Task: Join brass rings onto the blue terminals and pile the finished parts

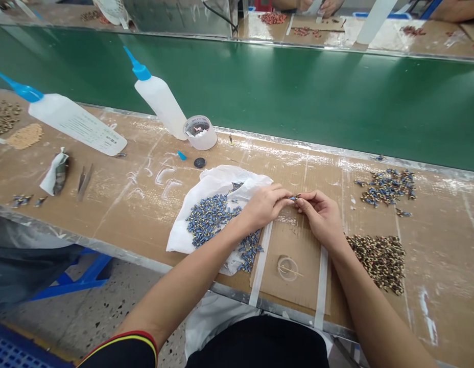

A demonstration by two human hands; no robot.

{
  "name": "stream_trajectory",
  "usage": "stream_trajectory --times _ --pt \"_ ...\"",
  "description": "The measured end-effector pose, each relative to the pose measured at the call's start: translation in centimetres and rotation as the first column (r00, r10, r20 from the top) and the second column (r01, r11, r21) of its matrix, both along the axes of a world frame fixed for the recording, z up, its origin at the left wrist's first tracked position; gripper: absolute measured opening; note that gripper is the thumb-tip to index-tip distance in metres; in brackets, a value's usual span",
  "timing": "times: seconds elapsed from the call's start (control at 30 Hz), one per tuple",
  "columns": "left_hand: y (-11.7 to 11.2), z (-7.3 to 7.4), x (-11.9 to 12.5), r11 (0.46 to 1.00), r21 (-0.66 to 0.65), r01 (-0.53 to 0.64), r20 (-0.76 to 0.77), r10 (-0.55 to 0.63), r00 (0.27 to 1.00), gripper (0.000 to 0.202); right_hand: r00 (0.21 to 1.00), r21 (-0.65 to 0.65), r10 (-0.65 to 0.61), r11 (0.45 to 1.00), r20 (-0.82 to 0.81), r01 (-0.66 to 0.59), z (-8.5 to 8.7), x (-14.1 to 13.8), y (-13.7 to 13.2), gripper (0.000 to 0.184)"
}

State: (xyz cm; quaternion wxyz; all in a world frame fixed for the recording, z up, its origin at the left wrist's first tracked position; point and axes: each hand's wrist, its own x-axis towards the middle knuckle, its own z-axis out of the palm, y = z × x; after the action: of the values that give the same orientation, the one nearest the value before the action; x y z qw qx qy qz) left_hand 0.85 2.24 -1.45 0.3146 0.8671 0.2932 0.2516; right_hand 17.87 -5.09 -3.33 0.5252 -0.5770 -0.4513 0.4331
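Between my two hands is a small blue and dark piece (294, 198), too tiny to make out in full. My left hand (268, 202) pinches it from the left, and my right hand (318, 210) grips its other end with thumb and forefinger. Under my left forearm lies a white plastic bag (183, 230) spread flat, with a heap of small blue and yellow pieces (208, 217) on it. Right of my right wrist is a pile of brown and yellow pieces (378, 260). Farther back sits a group of blue and brown pieces (392, 188).
A small clear cup (287, 268) with a thin stick stands on taped cardboard. Two white bottles with blue nozzles (160, 105), a tape-roll cup (200, 134), a black cap (199, 162) and tweezers (85, 183) are to the left. A green belt (298, 97) runs behind; a co-worker's hands (327, 7) are beyond.
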Motion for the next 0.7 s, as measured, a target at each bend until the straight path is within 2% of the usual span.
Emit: stream_trajectory --times 0.13,0.4,0.7 --pt "0.0 -0.4 0.0 0.998 0.044 0.04 -0.028 -0.039 0.999 0.02 1.0 0.005 0.011 1.0 0.005 -0.011 -0.2 0.0 -0.1 0.02" --pt "0.2 -0.7 -0.1 1.0 0.024 0.02 -0.013 -0.02 1.0 0.022 0.996 -0.048 0.044 0.998 -0.083 -0.048 0.1 0.1 0.0 0.021" --pt "0.3 -1.2 0.2 1.0 0.016 0.022 -0.068 -0.021 0.997 0.021 0.994 -0.023 0.08 0.997 0.08 -0.078 -0.1 -0.4 -0.3 0.018"
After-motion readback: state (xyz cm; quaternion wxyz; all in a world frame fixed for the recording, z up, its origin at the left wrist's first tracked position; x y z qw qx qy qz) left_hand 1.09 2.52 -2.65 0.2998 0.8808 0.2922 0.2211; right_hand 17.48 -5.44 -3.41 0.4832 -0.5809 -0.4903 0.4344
